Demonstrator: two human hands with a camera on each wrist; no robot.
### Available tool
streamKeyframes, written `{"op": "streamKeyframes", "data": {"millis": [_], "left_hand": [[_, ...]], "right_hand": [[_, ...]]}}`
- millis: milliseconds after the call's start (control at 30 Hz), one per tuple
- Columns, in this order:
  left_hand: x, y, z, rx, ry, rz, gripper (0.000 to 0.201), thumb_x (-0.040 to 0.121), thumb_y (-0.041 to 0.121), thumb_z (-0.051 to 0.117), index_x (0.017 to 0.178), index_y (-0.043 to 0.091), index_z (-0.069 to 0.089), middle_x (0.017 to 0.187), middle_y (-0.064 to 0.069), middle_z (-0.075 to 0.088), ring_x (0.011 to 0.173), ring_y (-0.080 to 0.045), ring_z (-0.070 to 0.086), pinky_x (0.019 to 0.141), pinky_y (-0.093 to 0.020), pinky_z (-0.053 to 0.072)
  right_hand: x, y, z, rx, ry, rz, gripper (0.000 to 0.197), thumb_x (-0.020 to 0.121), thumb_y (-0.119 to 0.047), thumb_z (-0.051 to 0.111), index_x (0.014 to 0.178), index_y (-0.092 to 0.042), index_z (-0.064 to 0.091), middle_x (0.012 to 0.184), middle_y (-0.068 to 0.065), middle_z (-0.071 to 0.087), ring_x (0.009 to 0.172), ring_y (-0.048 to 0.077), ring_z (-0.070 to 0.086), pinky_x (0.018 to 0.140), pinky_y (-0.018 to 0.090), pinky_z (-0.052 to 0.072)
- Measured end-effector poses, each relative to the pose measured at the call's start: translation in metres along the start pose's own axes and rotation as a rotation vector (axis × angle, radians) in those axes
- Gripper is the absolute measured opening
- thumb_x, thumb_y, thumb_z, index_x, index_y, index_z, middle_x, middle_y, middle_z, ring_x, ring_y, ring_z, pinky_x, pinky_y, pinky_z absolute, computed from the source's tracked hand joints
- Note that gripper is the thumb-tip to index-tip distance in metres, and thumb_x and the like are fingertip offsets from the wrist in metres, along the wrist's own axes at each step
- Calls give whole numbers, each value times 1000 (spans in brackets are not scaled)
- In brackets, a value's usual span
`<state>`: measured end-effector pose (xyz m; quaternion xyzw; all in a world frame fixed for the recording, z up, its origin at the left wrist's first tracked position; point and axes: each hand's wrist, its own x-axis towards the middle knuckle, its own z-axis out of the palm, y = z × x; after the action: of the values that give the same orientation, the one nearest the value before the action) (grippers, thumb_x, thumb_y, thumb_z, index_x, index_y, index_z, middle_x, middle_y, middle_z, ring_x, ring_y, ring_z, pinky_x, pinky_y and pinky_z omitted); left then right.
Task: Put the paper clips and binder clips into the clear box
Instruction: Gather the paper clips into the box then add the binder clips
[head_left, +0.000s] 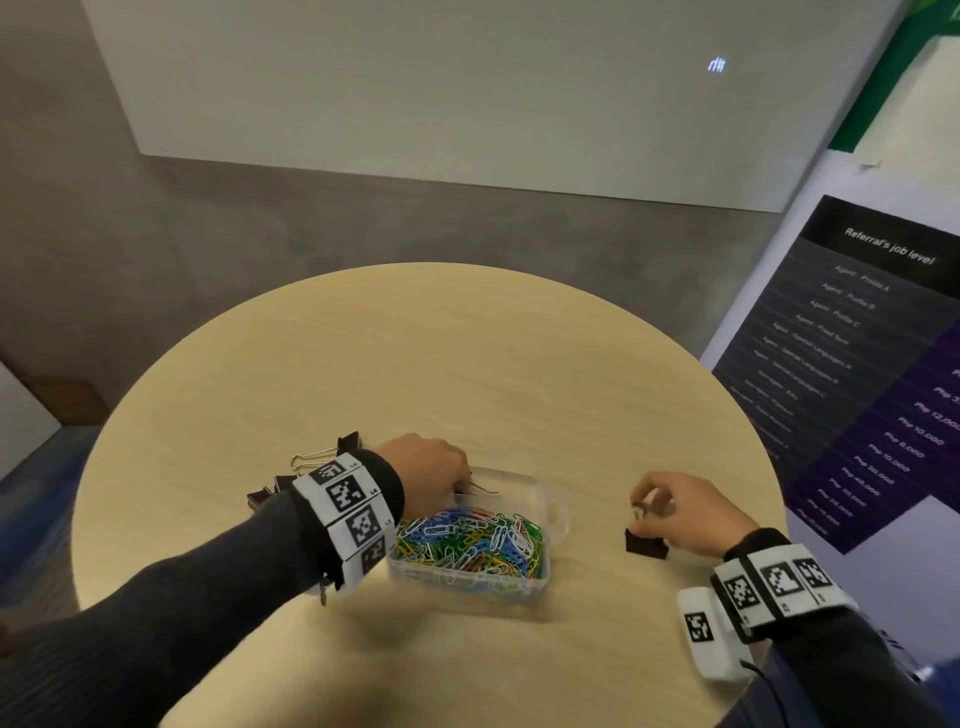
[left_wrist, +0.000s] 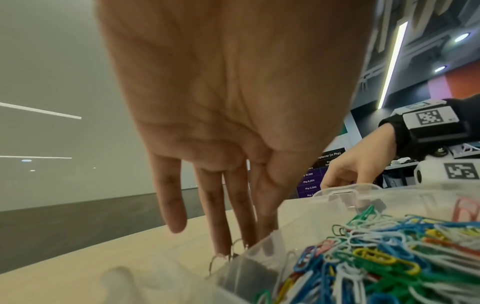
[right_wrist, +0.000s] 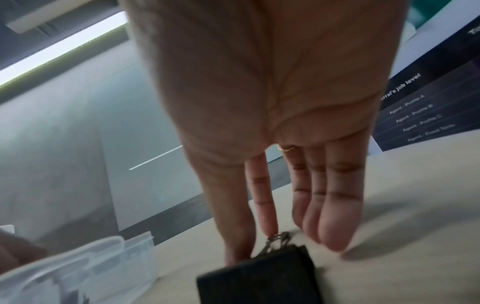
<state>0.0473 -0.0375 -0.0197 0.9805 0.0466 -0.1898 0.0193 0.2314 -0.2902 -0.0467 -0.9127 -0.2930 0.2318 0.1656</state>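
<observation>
The clear box sits mid-table, filled with coloured paper clips. My left hand is over the box's far left corner, its fingertips pinching the wire handles of a black binder clip. In the left wrist view that binder clip lies inside the box, behind its wall and beside the paper clips, with my left hand on it. To the right of the box, my right hand pinches the handles of another black binder clip that rests on the table. The right wrist view shows this binder clip under my right hand.
Several loose black binder clips lie on the round wooden table behind my left wrist. A printed poster board stands close to the table's right edge. A white tagged device hangs at my right wrist.
</observation>
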Motion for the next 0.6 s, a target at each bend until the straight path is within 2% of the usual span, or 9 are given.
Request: {"op": "streamKeyframes", "data": {"millis": [133, 200, 267, 300, 367, 467, 533, 600], "left_hand": [[-8, 2, -2, 29, -14, 23, 39, 100, 25, 28, 125, 21, 57, 136, 1, 51, 119, -21, 51, 99, -38, 42], [-10, 1, -3, 2, 41, 25, 40, 100, 26, 27, 126, 21, 57, 136, 1, 50, 120, -21, 49, 100, -38, 40], [-13, -1, -4, -37, 112, 18, 40, 101, 26, 27, 128, 22, 55, 138, 2, 48, 123, -19, 47, 101, -37, 38], [-15, -2, -4, -59, 140, 11, 39, 101, 26, 27, 128, 23, 55, 138, 3, 47, 123, -18, 46, 101, -37, 38], [-21, -6, -4, -104, 185, -16, 38, 101, 27, 29, 127, 25, 56, 138, 5, 47, 123, -17, 46, 101, -36, 38], [-35, -18, -5, -171, 242, -79, 35, 100, 28, 33, 127, 28, 55, 136, 6, 47, 121, -14, 48, 102, -34, 39], [-46, -26, -7, -209, 255, -132, 34, 100, 29, 35, 128, 29, 54, 136, 6, 47, 115, -13, 51, 101, -34, 41], [-56, -31, -9, -242, 244, -193, 34, 100, 30, 36, 129, 29, 53, 134, 6, 48, 105, -13, 53, 97, -32, 43]], "right_hand": [[-3, 1, 0, 48, 14, -22, 28, 79, -20, 74, 101, -27, 60, 91, 4, 64, 83, 19, 63, 66, 20, 44], [-6, -2, 2, 10, 53, 11, 36, 78, -35, 74, 107, -24, 55, 92, 2, 62, 82, 15, 60, 68, 24, 44], [-9, -5, 4, -122, 35, 56, 53, 69, -52, 75, 104, -22, 50, 97, 1, 59, 85, 14, 56, 72, 28, 45], [-10, -7, 6, -177, 11, 72, 56, 66, -54, 76, 102, -21, 49, 99, 1, 58, 88, 16, 56, 75, 30, 46], [-11, -9, 7, -207, -13, 92, 48, 68, -47, 77, 96, -19, 50, 100, 1, 57, 90, 18, 57, 78, 31, 47], [-8, -10, 2, -156, 27, 89, 28, 70, -32, 74, 87, -19, 56, 94, 3, 61, 84, 18, 59, 70, 29, 46], [-5, -16, -7, -48, 100, 31, 25, 69, -29, 78, 84, -19, 60, 89, 2, 64, 80, 15, 60, 64, 25, 44], [-6, -35, -15, 116, 213, -89, 28, 67, -28, 83, 86, -18, 65, 86, -1, 67, 79, 12, 62, 64, 21, 43]]}}
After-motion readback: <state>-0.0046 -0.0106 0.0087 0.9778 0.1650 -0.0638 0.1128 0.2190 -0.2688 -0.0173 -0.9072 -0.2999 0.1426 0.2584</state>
